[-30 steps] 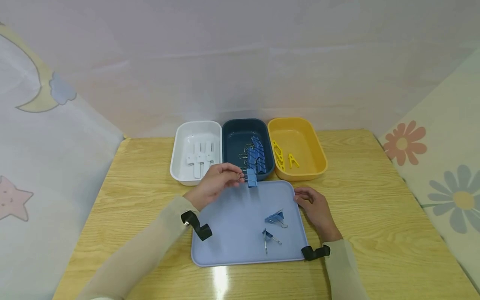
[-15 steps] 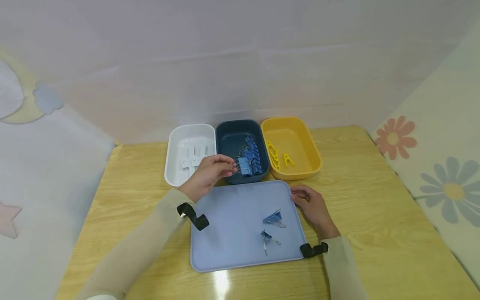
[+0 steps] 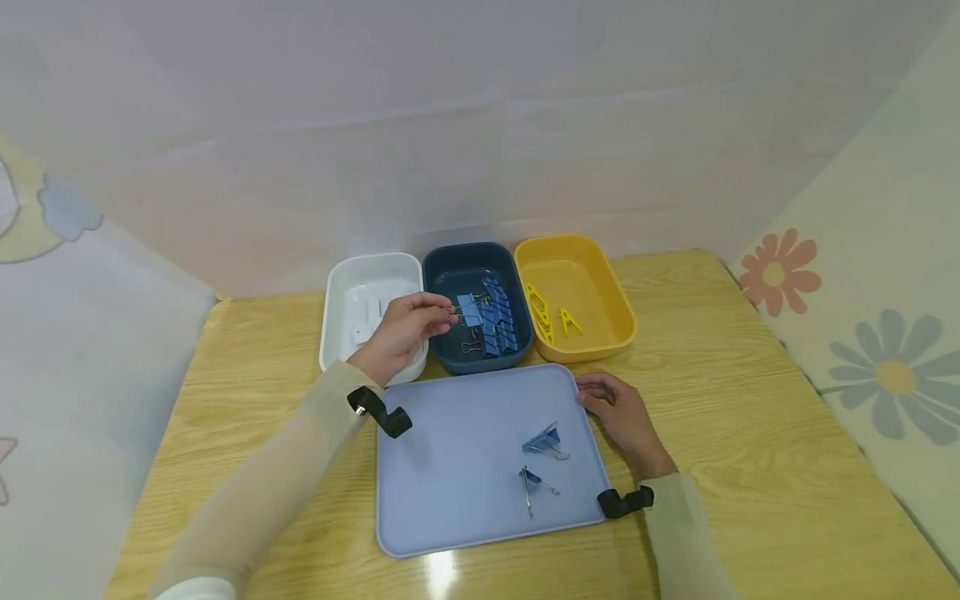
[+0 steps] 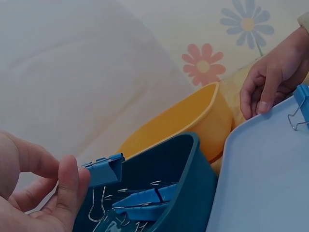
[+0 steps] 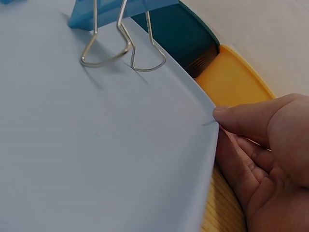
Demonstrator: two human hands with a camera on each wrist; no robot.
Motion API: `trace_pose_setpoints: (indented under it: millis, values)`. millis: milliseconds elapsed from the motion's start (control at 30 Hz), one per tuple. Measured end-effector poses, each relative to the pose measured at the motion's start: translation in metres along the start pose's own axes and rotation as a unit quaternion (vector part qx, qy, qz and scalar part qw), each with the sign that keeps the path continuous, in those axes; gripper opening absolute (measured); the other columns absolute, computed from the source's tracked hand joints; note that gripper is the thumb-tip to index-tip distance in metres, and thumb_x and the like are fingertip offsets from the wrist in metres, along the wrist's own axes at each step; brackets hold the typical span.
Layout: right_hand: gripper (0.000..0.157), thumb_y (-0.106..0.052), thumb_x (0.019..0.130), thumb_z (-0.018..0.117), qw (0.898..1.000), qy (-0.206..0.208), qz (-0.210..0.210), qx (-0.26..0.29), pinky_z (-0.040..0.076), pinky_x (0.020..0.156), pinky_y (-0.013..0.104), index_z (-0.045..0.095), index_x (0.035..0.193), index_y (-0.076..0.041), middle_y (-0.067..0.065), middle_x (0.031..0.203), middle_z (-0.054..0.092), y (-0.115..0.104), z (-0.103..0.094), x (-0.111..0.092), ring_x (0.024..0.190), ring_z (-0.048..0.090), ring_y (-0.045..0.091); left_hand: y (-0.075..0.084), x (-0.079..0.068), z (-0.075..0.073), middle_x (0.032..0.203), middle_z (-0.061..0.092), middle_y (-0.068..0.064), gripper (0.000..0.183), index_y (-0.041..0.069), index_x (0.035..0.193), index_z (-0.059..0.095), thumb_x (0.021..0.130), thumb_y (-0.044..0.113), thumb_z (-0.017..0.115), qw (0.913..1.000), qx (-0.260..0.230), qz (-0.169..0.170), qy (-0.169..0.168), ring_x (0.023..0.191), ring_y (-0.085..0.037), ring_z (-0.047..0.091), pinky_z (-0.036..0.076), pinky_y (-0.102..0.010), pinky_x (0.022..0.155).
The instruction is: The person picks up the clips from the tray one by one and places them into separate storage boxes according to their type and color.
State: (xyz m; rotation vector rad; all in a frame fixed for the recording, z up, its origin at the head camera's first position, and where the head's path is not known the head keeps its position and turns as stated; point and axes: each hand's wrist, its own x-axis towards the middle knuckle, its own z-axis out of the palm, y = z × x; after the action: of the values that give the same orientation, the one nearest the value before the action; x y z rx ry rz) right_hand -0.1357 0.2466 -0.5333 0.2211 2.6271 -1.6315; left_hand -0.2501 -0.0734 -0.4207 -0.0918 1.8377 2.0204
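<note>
Between thumb and fingers, my left hand (image 3: 405, 329) pinches a blue binder clip (image 3: 470, 310) by its wire handle. In the left wrist view, that clip hangs over the dark blue bin (image 4: 193, 183). Several more blue binder clips (image 3: 498, 321) lie together inside this bin. My right hand (image 3: 618, 412) grips the right edge of the pale blue tray (image 3: 450, 467) near its far corner. The right wrist view shows its thumb (image 5: 241, 116) on the rim and the other fingers against the outer side. Two binder clips (image 3: 543, 438) rest on the tray's right half.
Left of the dark blue bin stands a white bin (image 3: 337, 292) with white clips, partly behind my left hand. A yellow bin (image 3: 600, 292) on its right holds several yellow clips (image 3: 570, 322). All sit on a wooden table (image 3: 750, 433), with a fabric-like wall behind.
My left hand has carried the binder clip left and away from me, from the dark blue bin's near edge to over its inside. My right hand keeps holding the tray. The head view has shifted slightly.
</note>
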Motion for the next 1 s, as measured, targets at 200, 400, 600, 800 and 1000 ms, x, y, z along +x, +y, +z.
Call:
trace_pose_setpoints:
  millis: [200, 400, 600, 800, 1000]
  values:
    - [0.027, -0.015, 0.092, 0.065, 1.0, 0.001, -0.012, 0.003, 0.049, 0.081, 0.012, 0.065, 0.118, -0.007, 0.015, 0.111, 0.069, 0.001, -0.001, 0.0, 0.095, 0.064, 0.007, 0.003, 0.006, -0.002, 0.109, 0.062, -0.008, 0.029, -0.004, 0.124, 0.056, 0.096, 0.004, 0.055, 0.9999, 0.0, 0.0, 0.017, 0.094, -0.013, 0.066, 0.056, -0.016, 0.077]
    - [0.028, -0.019, 0.092, 0.065, 1.0, -0.01, -0.003, -0.017, 0.048, 0.085, 0.013, 0.065, 0.119, -0.01, 0.012, 0.112, 0.07, -0.001, 0.002, 0.001, 0.097, 0.064, 0.007, 0.003, 0.006, -0.008, 0.111, 0.061, -0.009, 0.028, -0.002, 0.123, 0.057, 0.096, 0.004, 0.056, 0.9995, -0.007, -0.005, 0.032, 0.101, -0.018, 0.064, 0.056, -0.016, 0.079]
    - [0.028, -0.02, 0.093, 0.065, 1.0, -0.019, 0.005, -0.021, 0.048, 0.086, 0.014, 0.064, 0.119, -0.013, 0.008, 0.114, 0.07, -0.001, 0.006, 0.004, 0.102, 0.064, 0.015, 0.002, 0.007, -0.014, 0.114, 0.06, -0.009, 0.03, -0.001, 0.126, 0.056, 0.096, 0.006, 0.055, 0.9992, -0.001, -0.001, 0.041, 0.101, -0.016, 0.064, 0.056, -0.017, 0.081]
    - [0.028, -0.022, 0.094, 0.064, 0.999, -0.023, 0.008, -0.022, 0.048, 0.092, 0.023, 0.064, 0.12, -0.013, 0.008, 0.113, 0.07, -0.001, 0.009, 0.006, 0.106, 0.064, 0.019, 0.001, 0.012, -0.017, 0.113, 0.061, -0.009, 0.028, -0.001, 0.124, 0.057, 0.096, 0.007, 0.056, 0.9984, -0.001, 0.005, 0.056, 0.098, -0.014, 0.064, 0.056, -0.017, 0.08]
    - [0.027, -0.021, 0.094, 0.063, 1.0, -0.019, 0.004, -0.025, 0.048, 0.092, 0.022, 0.064, 0.12, -0.012, 0.009, 0.114, 0.07, 0.002, 0.008, 0.002, 0.106, 0.064, 0.02, 0.001, 0.021, -0.01, 0.114, 0.061, -0.009, 0.029, 0.0, 0.124, 0.057, 0.096, 0.008, 0.057, 0.9987, 0.007, 0.01, 0.049, 0.101, -0.016, 0.064, 0.056, -0.019, 0.084]
